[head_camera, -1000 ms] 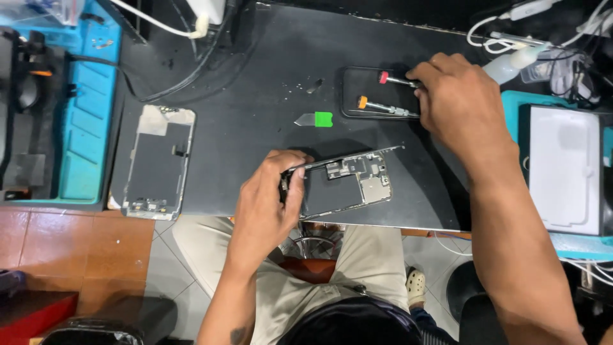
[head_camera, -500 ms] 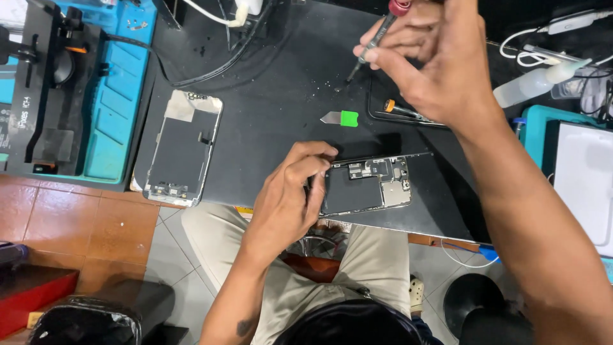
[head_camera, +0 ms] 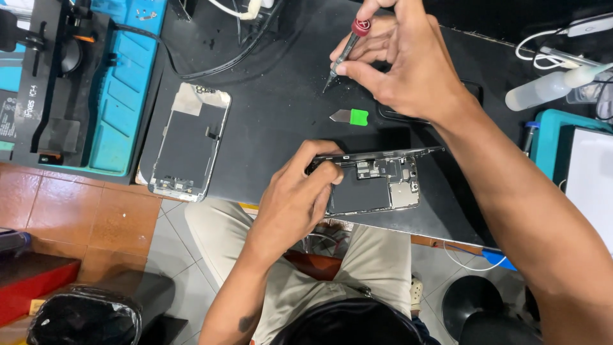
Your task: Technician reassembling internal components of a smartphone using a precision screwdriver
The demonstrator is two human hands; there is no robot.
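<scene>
My left hand (head_camera: 299, 191) grips the left end of an opened phone body (head_camera: 377, 182) lying on the black work mat (head_camera: 274, 128), its inner boards and battery showing. Above the mat my right hand (head_camera: 402, 61) holds a thin screwdriver (head_camera: 341, 54) with a red cap, tip pointing down and left, away from the phone. A detached phone screen (head_camera: 190, 142) lies face down at the mat's left edge. A small green-handled pry tool (head_camera: 350, 116) rests between the screwdriver and the phone.
A black and teal repair fixture (head_camera: 76, 76) stands at the left. Cables (head_camera: 236, 38) run along the mat's far side. A clear squeeze bottle (head_camera: 552, 89) and a teal tray (head_camera: 568, 153) sit at the right. Below are my lap, tiled floor and a black bin (head_camera: 83, 319).
My right hand picked the red-capped screwdriver from the small tray and lifted it up over the mat. The left hand kept its hold on the phone body.
</scene>
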